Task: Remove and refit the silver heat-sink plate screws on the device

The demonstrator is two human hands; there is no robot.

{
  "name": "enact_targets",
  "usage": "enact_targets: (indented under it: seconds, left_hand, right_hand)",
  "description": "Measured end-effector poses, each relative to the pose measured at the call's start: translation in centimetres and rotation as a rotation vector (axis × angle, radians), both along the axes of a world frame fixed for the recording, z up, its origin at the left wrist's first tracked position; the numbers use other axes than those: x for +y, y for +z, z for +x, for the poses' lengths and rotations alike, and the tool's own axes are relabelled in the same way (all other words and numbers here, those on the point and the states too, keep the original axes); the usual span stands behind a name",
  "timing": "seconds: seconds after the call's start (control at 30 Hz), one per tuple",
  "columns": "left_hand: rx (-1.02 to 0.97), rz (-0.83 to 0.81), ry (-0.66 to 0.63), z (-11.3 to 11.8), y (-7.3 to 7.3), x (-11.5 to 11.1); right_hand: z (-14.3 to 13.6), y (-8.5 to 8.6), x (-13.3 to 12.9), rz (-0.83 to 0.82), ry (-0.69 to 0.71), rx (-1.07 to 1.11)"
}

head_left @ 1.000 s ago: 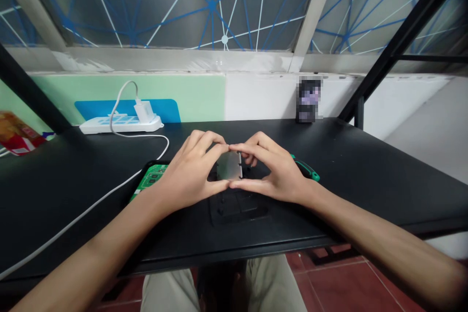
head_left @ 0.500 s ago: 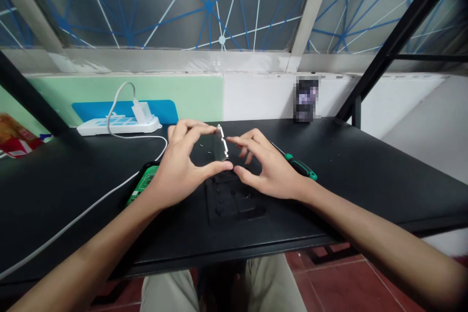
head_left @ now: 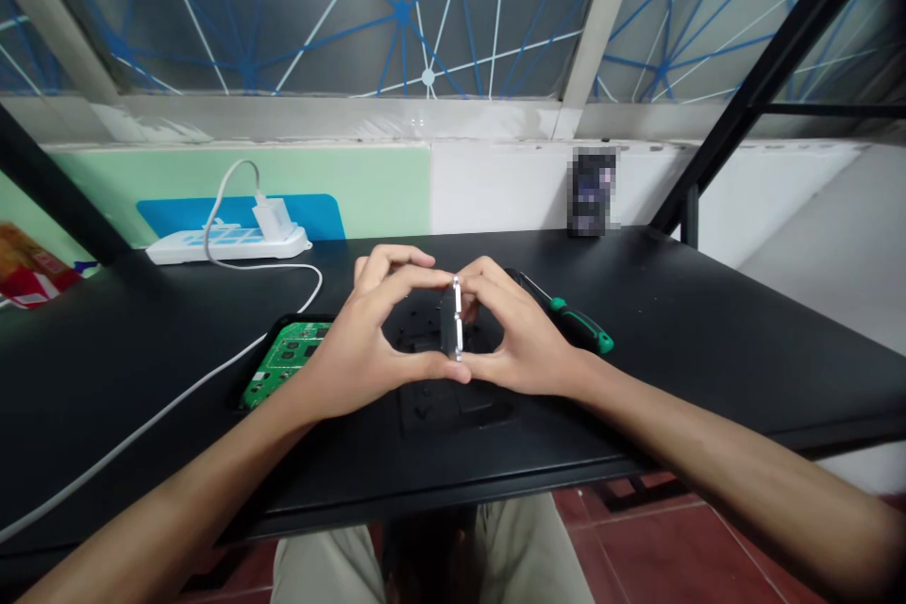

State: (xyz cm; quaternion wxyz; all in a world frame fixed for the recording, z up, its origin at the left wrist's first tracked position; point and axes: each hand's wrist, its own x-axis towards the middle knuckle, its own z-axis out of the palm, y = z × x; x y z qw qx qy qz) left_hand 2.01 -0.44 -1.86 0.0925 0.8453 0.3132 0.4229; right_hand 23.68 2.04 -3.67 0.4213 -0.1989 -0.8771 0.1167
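Above the black table (head_left: 708, 349), near its middle, I have a thin metal plate (head_left: 457, 326) on edge, its bright notched rim facing me. My left hand (head_left: 375, 330) clamps it top and bottom between thumb and forefinger; my right hand (head_left: 520, 330) pinches the same two ends from the other side. Beneath lies a dark molded piece (head_left: 460, 411). Leftward I see a green circuit board (head_left: 283, 363), partly behind the left wrist; rightward, a green-and-black screwdriver (head_left: 580, 323). Farther back sits a white power strip (head_left: 233, 245).
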Motion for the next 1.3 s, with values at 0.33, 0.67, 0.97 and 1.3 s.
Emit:
enact_targets:
  seconds: [0.33, 0.67, 0.97, 1.3]
  left_hand:
    - [0.073, 0.099, 0.040, -0.7, 0.5, 0.3]
    - [0.129, 0.120, 0.072, -1.4, 0.7, 0.5]
    - [0.203, 0.095, 0.166, -1.5, 0.5, 1.0]
    - [0.407, 0.191, 0.217, -1.7, 0.2, 1.0]
  right_hand:
    - [0.6, 0.3, 0.2, 0.066, -0.083, -0.044]
    - [1.4, 0.6, 0.4, 0.073, -0.165, -0.100]
    - [2.1, 0.8, 0.8, 0.053, -0.228, -0.141]
    - [2.1, 0.8, 0.9, 0.047, -0.166, -0.178]
